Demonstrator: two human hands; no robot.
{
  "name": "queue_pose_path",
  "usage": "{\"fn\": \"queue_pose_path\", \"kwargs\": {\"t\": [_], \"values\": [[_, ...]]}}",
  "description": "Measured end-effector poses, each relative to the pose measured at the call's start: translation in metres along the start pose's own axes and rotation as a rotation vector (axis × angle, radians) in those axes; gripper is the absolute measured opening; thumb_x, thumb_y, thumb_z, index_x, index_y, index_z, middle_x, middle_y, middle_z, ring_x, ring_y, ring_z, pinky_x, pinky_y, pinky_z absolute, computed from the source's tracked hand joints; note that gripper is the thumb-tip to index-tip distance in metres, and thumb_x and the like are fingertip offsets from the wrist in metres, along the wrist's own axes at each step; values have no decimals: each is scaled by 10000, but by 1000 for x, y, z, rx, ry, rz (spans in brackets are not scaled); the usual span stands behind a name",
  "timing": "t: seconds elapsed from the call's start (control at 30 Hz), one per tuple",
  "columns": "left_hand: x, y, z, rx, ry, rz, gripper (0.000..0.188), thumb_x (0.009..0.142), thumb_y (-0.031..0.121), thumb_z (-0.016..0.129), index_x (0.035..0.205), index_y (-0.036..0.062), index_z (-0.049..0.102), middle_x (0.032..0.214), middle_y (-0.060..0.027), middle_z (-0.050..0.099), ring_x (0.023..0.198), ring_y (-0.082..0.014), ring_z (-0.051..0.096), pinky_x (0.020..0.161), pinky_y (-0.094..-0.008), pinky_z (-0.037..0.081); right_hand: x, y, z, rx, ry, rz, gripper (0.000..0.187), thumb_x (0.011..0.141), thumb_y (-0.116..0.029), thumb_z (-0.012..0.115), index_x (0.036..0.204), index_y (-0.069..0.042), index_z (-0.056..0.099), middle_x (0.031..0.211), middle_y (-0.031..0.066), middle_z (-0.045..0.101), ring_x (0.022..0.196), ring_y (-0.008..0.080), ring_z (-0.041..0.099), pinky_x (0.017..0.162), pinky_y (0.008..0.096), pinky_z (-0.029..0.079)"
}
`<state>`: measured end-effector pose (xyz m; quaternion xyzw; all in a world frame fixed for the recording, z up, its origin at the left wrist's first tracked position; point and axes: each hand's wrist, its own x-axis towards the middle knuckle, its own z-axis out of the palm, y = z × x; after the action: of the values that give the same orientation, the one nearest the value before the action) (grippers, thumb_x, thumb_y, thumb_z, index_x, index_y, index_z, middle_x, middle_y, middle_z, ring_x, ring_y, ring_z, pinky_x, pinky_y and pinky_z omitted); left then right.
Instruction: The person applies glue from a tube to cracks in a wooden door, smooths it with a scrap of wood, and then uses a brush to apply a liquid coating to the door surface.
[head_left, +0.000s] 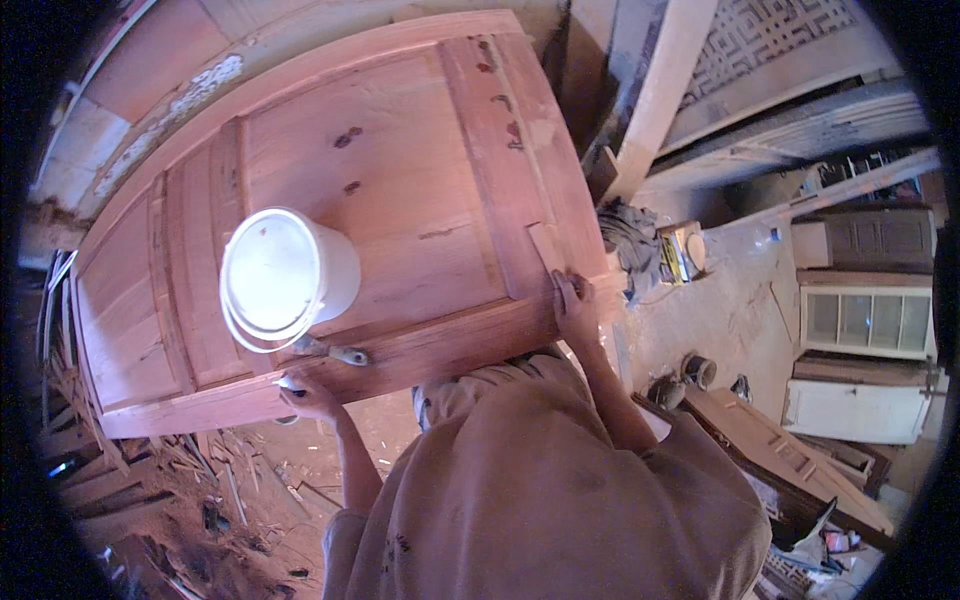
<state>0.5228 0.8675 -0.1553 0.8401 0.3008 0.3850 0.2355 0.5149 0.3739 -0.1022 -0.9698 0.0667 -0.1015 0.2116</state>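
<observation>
Close in, on the near long edge of the wooden panelled door [390,240], left of its middle: left hand [312,398], half curled, perhaps around something small and pale [289,383], impossible to tell for sure; best used there as a light brace. Farther right on that edge, close to the near right corner: right hand [573,300], closed in a pinch on the near end of a thin flat strip [545,248], apparently resting on the door. For a clean pass, probably wise to keep the strip flat, press evenly and follow the grain, sparing the joints. Just inside the near edge, left of centre: a brush [346,354] and, beside it, a white bucket [342,268], worth shifting before any long stroke. Beyond, toward the far right corner: dark patches [514,135], likely deserving a fingertip check for smoothness.
</observation>
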Motion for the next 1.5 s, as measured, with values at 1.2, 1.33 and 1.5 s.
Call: {"fn": "queue_pose_path", "kwargs": {"t": [1.2,1.33,1.5], "values": [[0,-17,6,52,13,22,340,935,247,613,985,-87,657,860,-211,628,779,-338,594,700,-455,471,27,26,-3,-59,12,58,516,851,-63,518,1355,-178,522,1267,218,511,1124,463,483,958,516,440],[-1,-13,4,63,-5,-42,332,933,243,616,988,-82,657,868,-212,630,782,-337,595,702,-452,471,13,14,1,-104,-64,-43,505,846,-21,518,1329,-165,547,1232,227,528,1108,444,493,954,497,440],[-2,-22,2,79,18,-25,354,929,256,620,1006,-89,650,898,-233,631,811,-366,595,728,-460,468,35,24,5,-177,34,22,469,852,11,514,1289,-143,588,1185,222,542,1063,400,523,931,476,445]]}}
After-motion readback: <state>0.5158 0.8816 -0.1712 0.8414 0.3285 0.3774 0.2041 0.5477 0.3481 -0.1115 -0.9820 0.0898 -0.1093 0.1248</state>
